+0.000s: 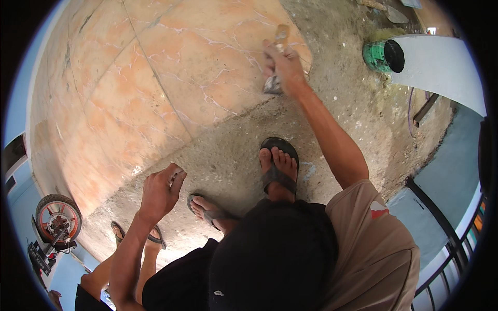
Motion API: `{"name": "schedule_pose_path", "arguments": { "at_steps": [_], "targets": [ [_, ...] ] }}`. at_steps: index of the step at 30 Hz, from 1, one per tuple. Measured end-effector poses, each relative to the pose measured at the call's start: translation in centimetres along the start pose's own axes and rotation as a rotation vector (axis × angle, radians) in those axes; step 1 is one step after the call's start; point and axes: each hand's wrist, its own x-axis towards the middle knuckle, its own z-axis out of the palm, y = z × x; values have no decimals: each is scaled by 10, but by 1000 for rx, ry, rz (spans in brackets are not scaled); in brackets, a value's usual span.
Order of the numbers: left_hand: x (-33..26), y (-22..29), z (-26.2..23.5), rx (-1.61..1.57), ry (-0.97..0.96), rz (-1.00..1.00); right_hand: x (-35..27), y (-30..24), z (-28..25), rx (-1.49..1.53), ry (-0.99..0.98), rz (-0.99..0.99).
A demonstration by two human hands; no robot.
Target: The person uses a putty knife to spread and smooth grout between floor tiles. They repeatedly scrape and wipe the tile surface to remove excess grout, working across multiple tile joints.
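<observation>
My right hand (288,70) is closed around a scraper (281,35), its yellowish handle pointing away from me. Below the fist its grey, smeared blade (272,85) comes down at the edge of the tiled floor (207,67), where the orange marbled tiles meet rough concrete (332,93). My left hand (160,193) is raised above the concrete near the tile edge, fingers curled in and whitish dust on the fingertips. Whether anything small sits in those fingers is hidden.
My sandalled feet (280,166) stand on the concrete. A green-smeared can (378,56) with a dark mouth lies at the right, beside a white curved surface (436,62). Another person's sandalled foot (155,237) is at lower left, near a motorcycle wheel (58,220). Black railings (446,233) stand lower right.
</observation>
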Motion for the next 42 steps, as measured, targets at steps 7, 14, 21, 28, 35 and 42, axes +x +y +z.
{"name": "schedule_pose_path", "arguments": {
  "at_steps": [7,14,21,28,35,42],
  "targets": [
    [16,-13,2,89,-33,191,39,-29,-75,101,233,-411],
    [17,-30,-5,196,-9,211,15,-3,-41,-20,289,-396],
    [17,-31,0,136,18,232,18,-7,-58,137,340,-442],
    [7,-40,-1,132,11,197,18,-3,-40,155,426,-409],
    [8,-42,6,134,-4,197,11,6,-41,122,375,-455],
    [6,-46,4,125,3,159,11,3,-50,210,385,-464]
  ]
}}
